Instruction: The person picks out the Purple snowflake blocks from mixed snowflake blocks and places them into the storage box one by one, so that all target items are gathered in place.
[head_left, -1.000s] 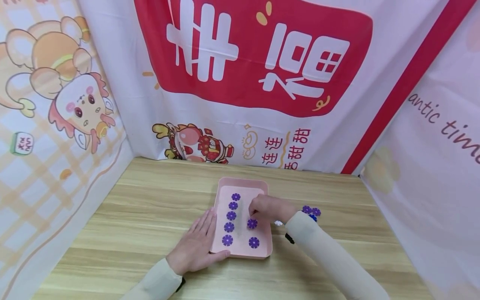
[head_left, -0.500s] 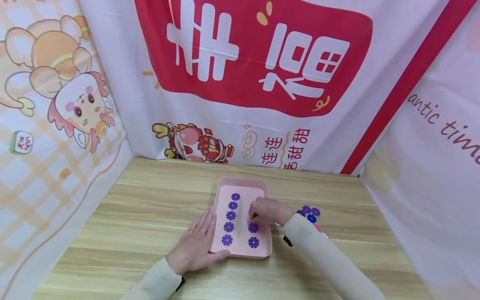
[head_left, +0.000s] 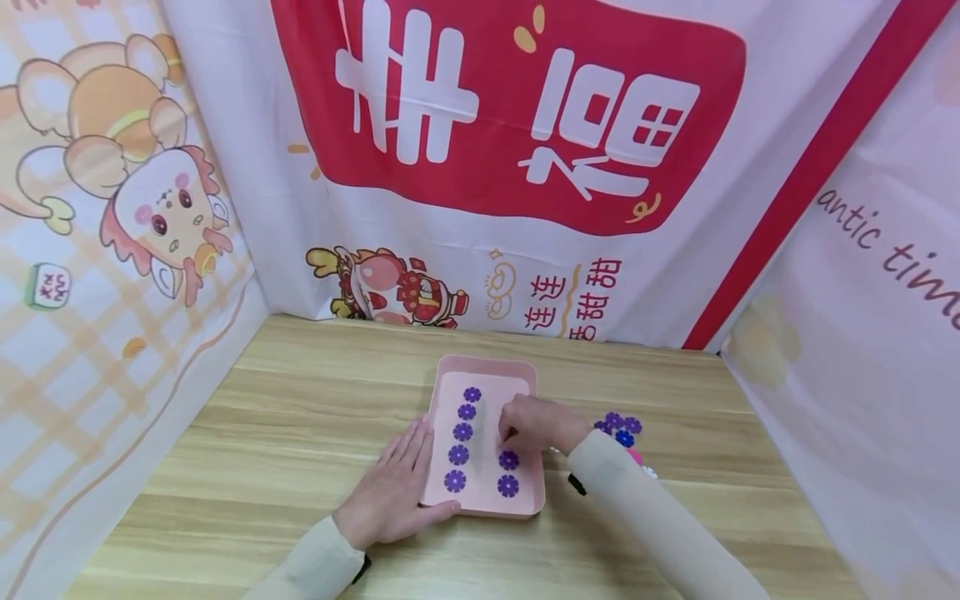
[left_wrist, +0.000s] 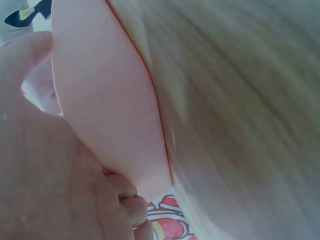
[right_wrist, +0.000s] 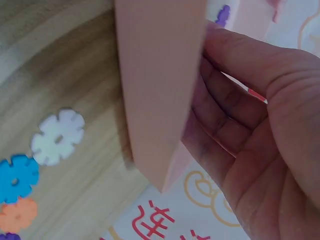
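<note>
A shallow pink tray (head_left: 487,367) stands on the table. Down its left side runs a column of several purple snowflake discs (head_left: 462,432). Two more lie at the right: a lower disc (head_left: 507,486) and, just above it, an upper disc (head_left: 509,460). My right hand (head_left: 536,423) reaches over the right wall and pinches the upper disc at its far edge; the fingertips are hidden behind the tray wall (right_wrist: 155,90) in the right wrist view. My left hand (head_left: 390,492) lies flat along the left wall, fingers straight, thumb at the near corner.
Right of the tray, partly behind my right sleeve, lie loose discs: purple (head_left: 613,419), blue (head_left: 624,437), pink (head_left: 636,456) and white (head_left: 649,472). An orange disc (right_wrist: 18,215) shows in the right wrist view. Printed cloth walls (head_left: 480,208) border the table.
The upper right purple disc has slid a little nearer to the lower one, my right hand moving with it. My left hand has stayed at the tray.
</note>
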